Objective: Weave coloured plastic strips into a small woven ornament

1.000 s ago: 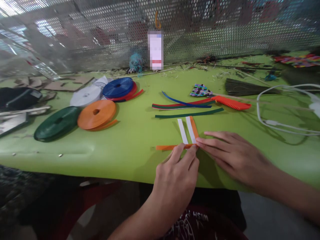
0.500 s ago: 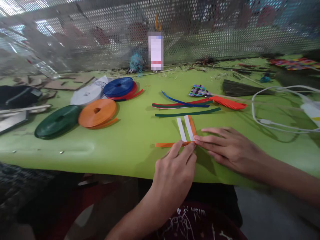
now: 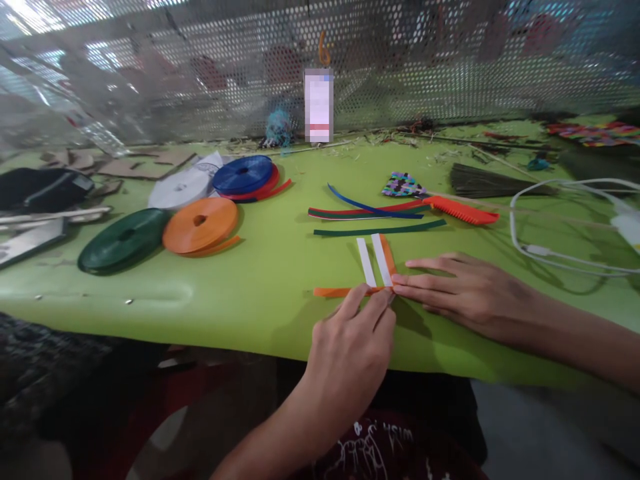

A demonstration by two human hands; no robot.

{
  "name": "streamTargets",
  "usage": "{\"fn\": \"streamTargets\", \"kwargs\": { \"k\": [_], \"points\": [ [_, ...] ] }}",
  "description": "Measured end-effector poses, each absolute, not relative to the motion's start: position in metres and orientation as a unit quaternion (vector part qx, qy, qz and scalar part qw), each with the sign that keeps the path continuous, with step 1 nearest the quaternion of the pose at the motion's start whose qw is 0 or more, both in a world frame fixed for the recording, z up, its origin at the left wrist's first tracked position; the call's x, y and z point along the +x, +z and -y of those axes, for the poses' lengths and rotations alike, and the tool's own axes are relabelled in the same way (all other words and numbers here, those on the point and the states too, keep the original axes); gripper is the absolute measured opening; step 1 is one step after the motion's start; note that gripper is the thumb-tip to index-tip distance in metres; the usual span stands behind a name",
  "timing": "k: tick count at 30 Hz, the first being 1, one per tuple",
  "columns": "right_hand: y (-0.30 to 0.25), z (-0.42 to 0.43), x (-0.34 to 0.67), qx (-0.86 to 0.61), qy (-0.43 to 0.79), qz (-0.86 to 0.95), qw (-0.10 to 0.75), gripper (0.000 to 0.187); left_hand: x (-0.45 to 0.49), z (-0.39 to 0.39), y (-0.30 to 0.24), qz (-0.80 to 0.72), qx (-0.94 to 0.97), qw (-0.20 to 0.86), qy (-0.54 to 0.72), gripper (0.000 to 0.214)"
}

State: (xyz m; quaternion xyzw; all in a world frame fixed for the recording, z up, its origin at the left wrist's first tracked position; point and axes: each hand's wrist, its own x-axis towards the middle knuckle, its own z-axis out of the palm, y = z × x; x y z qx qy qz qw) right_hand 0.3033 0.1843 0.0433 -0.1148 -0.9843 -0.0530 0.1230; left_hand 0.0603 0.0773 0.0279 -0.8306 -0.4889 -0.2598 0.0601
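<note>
Two white strips (image 3: 374,261) stand side by side across an orange strip (image 3: 334,292) on the green table (image 3: 260,280). My left hand (image 3: 353,350) pinches the crossing of the strips with its fingertips pressed together. From the right, my right hand (image 3: 463,290) lies flat with stretched fingers, its fingertips pressing the strips' right edge. A second orange strip (image 3: 389,253) shows beside the right white one.
Ribbon rolls lie at the left: green (image 3: 123,240), orange (image 3: 200,225), white (image 3: 177,189), blue over red (image 3: 243,175). Loose red, blue and green strips (image 3: 370,212), an orange comb (image 3: 463,210) and a white cable (image 3: 560,253) lie behind. A perforated metal screen (image 3: 400,60) closes the back.
Both hands stay at the strip crossing; only the fingertips shift slightly. The view has drifted a little.
</note>
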Motion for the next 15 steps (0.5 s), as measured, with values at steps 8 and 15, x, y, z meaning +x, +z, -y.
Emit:
{"fn": "streamTargets", "kwargs": {
  "k": [8,15],
  "points": [
    [0.042,-0.188,0.307,-0.138,0.019,0.981,0.136,0.052,0.069,-0.077,0.025,0.507,-0.810,0.075,-0.284,0.032],
    [0.041,-0.188,0.304,-0.131,0.002,0.980,0.148,0.046,0.072,-0.074,0.020,0.509,-0.801,0.095,-0.299,0.031]
  ]
}}
